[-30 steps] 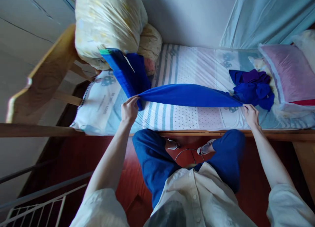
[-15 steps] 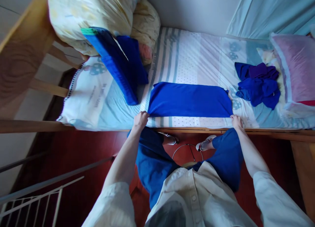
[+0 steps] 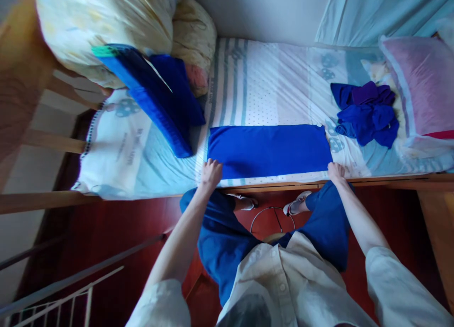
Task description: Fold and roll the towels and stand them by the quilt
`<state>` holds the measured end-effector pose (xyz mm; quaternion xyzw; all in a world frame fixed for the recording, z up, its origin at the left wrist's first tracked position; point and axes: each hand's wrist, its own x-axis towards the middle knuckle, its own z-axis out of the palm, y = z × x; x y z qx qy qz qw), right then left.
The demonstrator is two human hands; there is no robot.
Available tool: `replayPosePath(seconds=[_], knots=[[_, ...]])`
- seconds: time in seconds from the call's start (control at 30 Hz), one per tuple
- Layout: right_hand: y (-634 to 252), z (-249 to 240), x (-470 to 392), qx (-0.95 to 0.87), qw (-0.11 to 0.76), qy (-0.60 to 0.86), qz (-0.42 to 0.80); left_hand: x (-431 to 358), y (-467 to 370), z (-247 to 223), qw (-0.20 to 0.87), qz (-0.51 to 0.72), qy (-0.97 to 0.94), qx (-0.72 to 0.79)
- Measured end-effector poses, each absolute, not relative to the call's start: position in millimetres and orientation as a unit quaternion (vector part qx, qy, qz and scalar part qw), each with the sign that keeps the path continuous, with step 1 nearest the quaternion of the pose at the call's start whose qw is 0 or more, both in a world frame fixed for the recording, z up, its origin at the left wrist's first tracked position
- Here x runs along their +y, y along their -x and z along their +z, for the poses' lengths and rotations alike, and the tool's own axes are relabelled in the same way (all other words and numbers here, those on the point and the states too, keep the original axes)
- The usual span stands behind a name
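A blue cloth [image 3: 269, 150], folded into a long rectangle, lies fairly flat along the near edge of the bed. My left hand [image 3: 212, 172] is closed at its near left corner, fingers curled over the fabric. At the near right corner my right hand [image 3: 336, 171] pinches the cloth's edge. My own fingers hide both corners. To the left, folded blue fabric [image 3: 159, 105] leans beside the bedding, a green strip on its upper end. A crumpled heap of blue and purple cloths [image 3: 372, 112] rests on the right.
The bed [image 3: 262, 90] has a patterned sheet and a wooden edge. Pale yellow bedding [image 3: 106, 24] is piled at the left, and a pink pillow [image 3: 418, 86] lies at the right. A white metal rack [image 3: 71, 298] stands lower left. A light blue curtain [image 3: 383, 15] hangs behind.
The blue cloth's far edge is straighter, and its left side has come closer to me. My left hand has shifted further over the cloth's corner. The camera view has turned slightly.
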<state>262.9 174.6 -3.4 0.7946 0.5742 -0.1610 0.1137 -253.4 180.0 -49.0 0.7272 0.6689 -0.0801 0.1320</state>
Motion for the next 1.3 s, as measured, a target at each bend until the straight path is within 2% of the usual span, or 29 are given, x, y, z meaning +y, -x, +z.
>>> replayPosePath(seconds=[0.1,0.13,0.27,0.33,0.4,0.57,0.8,1.3], knots=[[-218,1,189,0.604,0.107,-0.771,-0.173,183,192,-72,0.134,0.007,-0.751,0.647],[-201,-1,193,0.62,0.096,-0.757,-0.183,181,172,-83,0.148,0.07,-0.745,0.646],[-117,-28,201,0.69,0.047,-0.681,-0.241,164,122,-127,0.173,0.223,-0.688,0.669],[-73,-48,204,0.714,-0.07,-0.625,-0.307,155,118,-142,0.165,0.251,-0.674,0.675],[-34,-69,208,0.725,-0.148,-0.58,-0.342,150,123,-152,0.162,0.26,-0.674,0.672],[13,-117,219,0.749,-0.188,-0.508,-0.381,149,133,-158,0.185,0.237,-0.672,0.677],[-32,-125,222,0.768,-0.212,-0.485,-0.36,150,128,-137,0.227,0.179,-0.66,0.693],[-230,-118,216,0.691,-0.174,-0.662,-0.23,149,127,-134,0.221,0.146,-0.664,0.7]])
